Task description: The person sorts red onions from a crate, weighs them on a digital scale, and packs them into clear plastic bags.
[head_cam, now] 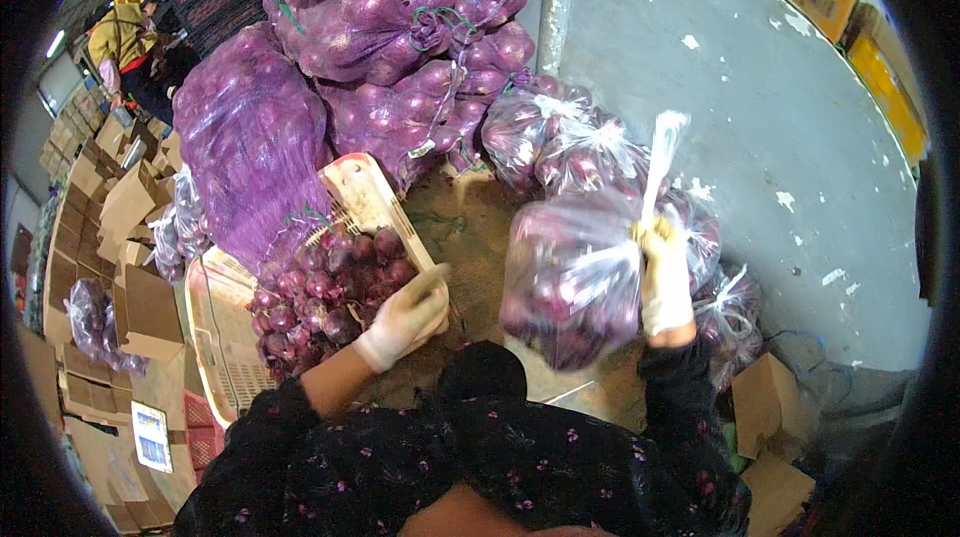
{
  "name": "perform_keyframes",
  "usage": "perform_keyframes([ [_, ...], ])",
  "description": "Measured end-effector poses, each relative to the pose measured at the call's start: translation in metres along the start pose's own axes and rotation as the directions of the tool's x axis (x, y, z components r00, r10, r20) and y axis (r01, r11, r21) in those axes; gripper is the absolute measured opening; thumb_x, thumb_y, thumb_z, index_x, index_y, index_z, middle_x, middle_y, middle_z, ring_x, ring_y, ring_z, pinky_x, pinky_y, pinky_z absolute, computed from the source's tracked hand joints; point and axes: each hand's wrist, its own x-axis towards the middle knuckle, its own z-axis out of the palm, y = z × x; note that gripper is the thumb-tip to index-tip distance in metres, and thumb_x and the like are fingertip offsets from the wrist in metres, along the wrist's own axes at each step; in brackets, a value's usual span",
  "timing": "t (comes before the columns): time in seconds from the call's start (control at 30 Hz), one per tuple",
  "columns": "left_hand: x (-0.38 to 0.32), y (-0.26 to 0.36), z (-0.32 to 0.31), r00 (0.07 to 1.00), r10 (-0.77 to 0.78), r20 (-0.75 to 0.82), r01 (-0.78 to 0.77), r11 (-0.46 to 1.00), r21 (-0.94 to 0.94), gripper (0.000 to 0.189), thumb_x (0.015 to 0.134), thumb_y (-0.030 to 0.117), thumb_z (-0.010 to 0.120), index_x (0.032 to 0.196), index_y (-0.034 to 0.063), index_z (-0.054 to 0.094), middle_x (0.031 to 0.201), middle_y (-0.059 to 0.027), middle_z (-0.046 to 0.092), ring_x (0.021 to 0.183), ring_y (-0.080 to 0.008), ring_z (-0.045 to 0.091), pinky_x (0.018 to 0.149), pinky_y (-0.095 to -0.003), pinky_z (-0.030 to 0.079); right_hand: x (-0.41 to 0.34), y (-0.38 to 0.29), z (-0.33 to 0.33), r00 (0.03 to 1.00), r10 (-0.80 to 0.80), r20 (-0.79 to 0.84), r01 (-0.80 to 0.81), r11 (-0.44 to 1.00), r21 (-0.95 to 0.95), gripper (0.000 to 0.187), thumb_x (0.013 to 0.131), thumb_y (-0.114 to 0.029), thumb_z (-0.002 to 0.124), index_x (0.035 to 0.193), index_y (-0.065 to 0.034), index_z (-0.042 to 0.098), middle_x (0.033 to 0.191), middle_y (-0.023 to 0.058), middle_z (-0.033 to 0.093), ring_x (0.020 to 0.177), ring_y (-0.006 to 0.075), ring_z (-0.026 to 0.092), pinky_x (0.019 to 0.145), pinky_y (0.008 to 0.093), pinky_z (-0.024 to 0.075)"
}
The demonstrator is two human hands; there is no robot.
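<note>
My right hand point(666, 274), in a pale glove, grips the twisted neck of a clear plastic bag of red onions point(570, 289). The bag is blurred, and its loose top sticks up above my fist. My left hand point(405, 316), also gloved, is over the near right side of a cream plastic crate point(206, 327); its fingers are blurred, so whether they hold anything is unclear. Loose red onions point(311, 312) lie in the crate beside that hand. A large purple mesh sack point(247, 139) of onions leans over the crate, its mouth hanging among the loose onions.
Stacked mesh onion sacks point(375, 27) stand ahead. Tied bags of onions point(592, 154) line the grey panel point(750, 124) with peeling paint. Open cardboard boxes point(150, 304) fill the left; another box point(765, 402) sits at right. Another person point(124, 49) is at far left.
</note>
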Motion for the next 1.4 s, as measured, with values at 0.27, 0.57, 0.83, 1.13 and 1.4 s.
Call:
perform_keyframes([
  [0.27,-0.071,-0.062,-0.045,0.906,-0.266,-0.329,0.387,0.207,0.899,0.036,0.076,0.038,0.063,0.097,0.0119,0.051,0.079,-0.0152,0.061,0.074,-0.0353,0.062,0.064,-0.0477,0.049,0.223,0.002,0.076,0.980,-0.197,0.011,0.196,0.973,-0.119,0.010,0.087,-0.014,0.056,0.083,-0.0052,0.056,0.072,-0.0034,0.049,0.063,0.0058,0.041,0.057,0.0205,0.0328],
  [0.57,-0.073,-0.085,-0.051,0.943,-0.138,-0.302,0.322,0.165,0.932,0.019,0.084,0.023,0.052,0.102,0.0167,0.051,0.079,-0.0077,0.060,0.075,-0.0299,0.061,0.060,-0.0441,0.049,0.383,0.109,0.116,0.981,-0.191,0.033,0.111,0.415,-0.903,0.062,0.074,-0.036,0.069,0.122,-0.0028,0.051,0.104,0.0186,0.061,0.098,0.0266,0.060,0.084,0.0364,0.0464],
  [0.83,-0.060,-0.056,-0.039,0.859,-0.343,-0.379,0.450,0.156,0.879,0.037,0.085,0.039,0.050,0.119,0.0239,0.051,0.096,-0.0121,0.064,0.084,-0.0329,0.062,0.066,-0.0452,0.050,0.345,0.141,0.127,0.928,-0.343,0.147,0.131,-0.069,-0.989,0.074,0.071,-0.039,0.070,0.133,-0.0123,0.038,0.116,0.0241,0.051,0.100,0.0371,0.057,0.086,0.0429,0.0464],
  [1.13,-0.065,-0.076,-0.051,0.915,-0.268,-0.301,0.349,0.153,0.925,0.054,0.070,0.044,0.068,0.110,0.0122,0.051,0.083,-0.0135,0.062,0.077,-0.0322,0.062,0.064,-0.0446,0.050,0.339,0.132,0.119,0.954,-0.264,0.143,0.119,-0.106,-0.987,0.079,0.071,-0.038,0.072,0.136,-0.0153,0.034,0.121,0.0241,0.049,0.110,0.0397,0.052,0.092,0.0467,0.0422],
  [1.4,-0.068,-0.059,-0.045,0.955,-0.149,-0.256,0.284,0.225,0.932,0.038,0.076,0.041,0.062,0.090,0.0076,0.050,0.075,-0.0163,0.061,0.072,-0.0337,0.062,0.062,-0.0453,0.050,0.234,0.162,0.124,0.950,-0.159,0.270,0.267,-0.041,-0.963,0.077,0.074,-0.032,0.066,0.137,-0.0054,0.031,0.134,0.0318,0.033,0.108,0.0427,0.051,0.087,0.0503,0.0446],
])
